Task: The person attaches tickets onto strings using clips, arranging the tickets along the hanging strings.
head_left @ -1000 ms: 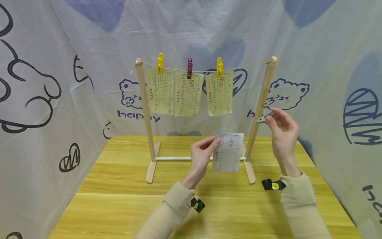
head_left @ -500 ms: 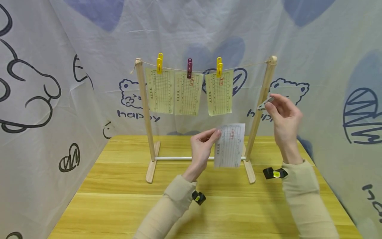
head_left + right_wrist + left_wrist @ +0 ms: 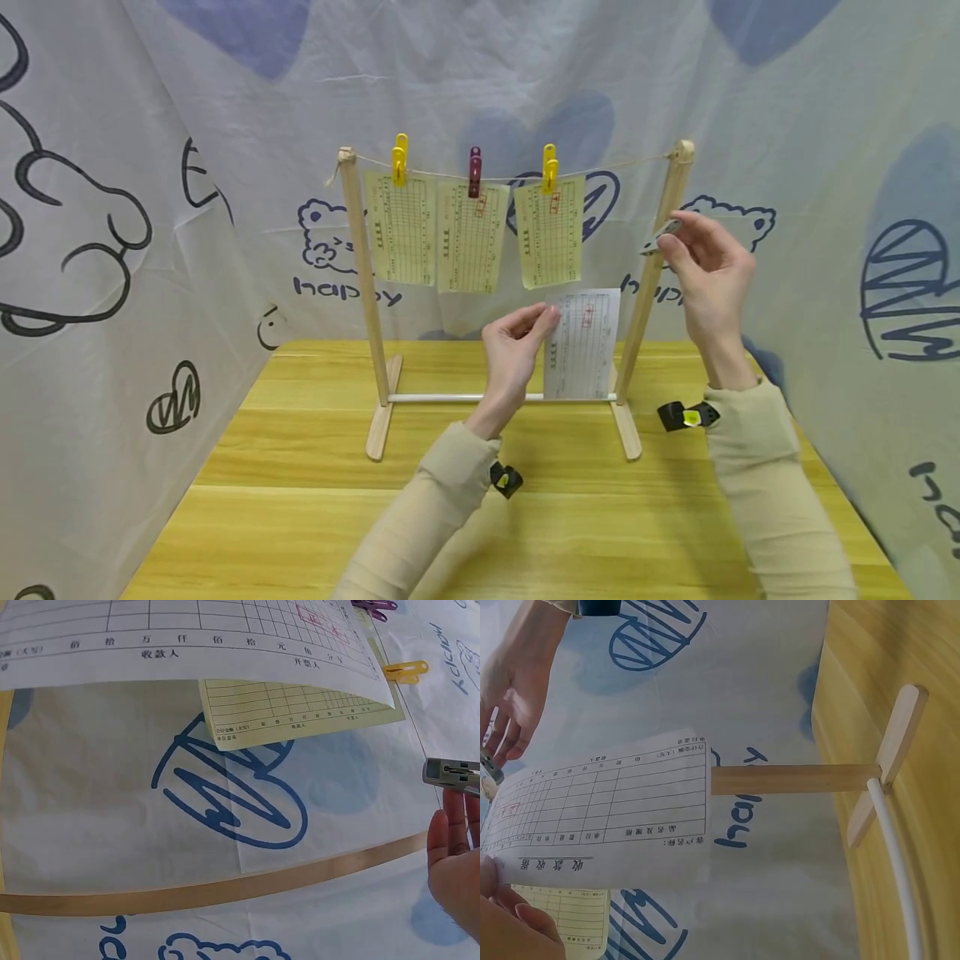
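Observation:
A white receipt slip [image 3: 581, 350] with a red stamp hangs from my left hand [image 3: 513, 354], which pinches its upper left edge between thumb and fingers. My right hand [image 3: 712, 275] pinches a grey clothespin [image 3: 660, 237] in front of the rack's right post [image 3: 647, 333]. Three yellow slips hang from the string [image 3: 637, 167]: the left slip [image 3: 401, 233] by a yellow clip [image 3: 400, 162], the middle slip [image 3: 470, 242] by a dark red clip [image 3: 475, 173], the right slip [image 3: 550, 237] by another yellow clip [image 3: 551, 171]. The white slip is below and right of the last one.
The wooden rack has a left post [image 3: 360, 267], a white crossbar [image 3: 435, 397] and flat feet on the wood-grain table [image 3: 300, 517]. A pale cloth [image 3: 465, 67] with blue drawings hangs behind and at both sides. Bare string runs between the right slip and right post.
My left hand has raised the white slip and shifted it slightly right. My right hand has lifted the clothespin higher toward the string. The hanging slips stay where they were.

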{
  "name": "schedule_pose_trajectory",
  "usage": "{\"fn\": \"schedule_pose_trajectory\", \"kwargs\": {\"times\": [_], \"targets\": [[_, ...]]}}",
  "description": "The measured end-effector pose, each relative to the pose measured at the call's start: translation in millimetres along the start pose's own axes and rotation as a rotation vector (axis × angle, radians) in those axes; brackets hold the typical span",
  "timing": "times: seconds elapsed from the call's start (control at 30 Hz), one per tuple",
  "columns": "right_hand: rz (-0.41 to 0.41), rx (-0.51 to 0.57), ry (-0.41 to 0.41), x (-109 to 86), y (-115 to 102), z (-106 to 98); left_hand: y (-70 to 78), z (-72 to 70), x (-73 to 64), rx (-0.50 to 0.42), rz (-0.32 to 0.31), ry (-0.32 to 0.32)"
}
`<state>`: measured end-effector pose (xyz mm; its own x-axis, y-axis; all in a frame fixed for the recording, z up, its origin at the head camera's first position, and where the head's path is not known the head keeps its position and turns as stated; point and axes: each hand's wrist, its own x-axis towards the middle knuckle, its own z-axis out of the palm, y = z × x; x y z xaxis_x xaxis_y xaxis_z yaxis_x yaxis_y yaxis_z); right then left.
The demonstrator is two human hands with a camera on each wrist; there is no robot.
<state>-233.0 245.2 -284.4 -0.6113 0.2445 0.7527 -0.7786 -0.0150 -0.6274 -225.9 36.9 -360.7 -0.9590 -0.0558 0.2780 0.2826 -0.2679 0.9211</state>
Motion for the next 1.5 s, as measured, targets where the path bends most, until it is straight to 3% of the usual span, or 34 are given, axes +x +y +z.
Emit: {"fn": "schedule_pose_trajectory", "kwargs": {"times": [0.07,0.33,0.57,0.9,1.5], "targets": [[-0.014,0.001,-0.010,3.5,-0.5,0.6,1.2,2.2,3.2,0.000,0.011,0.005],[-0.091,-0.175,-0.041,17.4,-4.6,6.1,7.7,9.3,15.0,0.035,0.040,0.012],[-0.120,-0.220,-0.051,28.6,-5.8,12.2,13.6,15.3,23.6,0.042,0.030,-0.008],[-0.175,-0.447,-0.031,45.4,-15.8,19.6,22.2,29.2,34.1,0.024,0.058,-0.017],[-0.203,-0.492,-0.082,75.0,-19.6,28.8,32.7,53.0,51.6,-0.021,0.078,0.024]]}}
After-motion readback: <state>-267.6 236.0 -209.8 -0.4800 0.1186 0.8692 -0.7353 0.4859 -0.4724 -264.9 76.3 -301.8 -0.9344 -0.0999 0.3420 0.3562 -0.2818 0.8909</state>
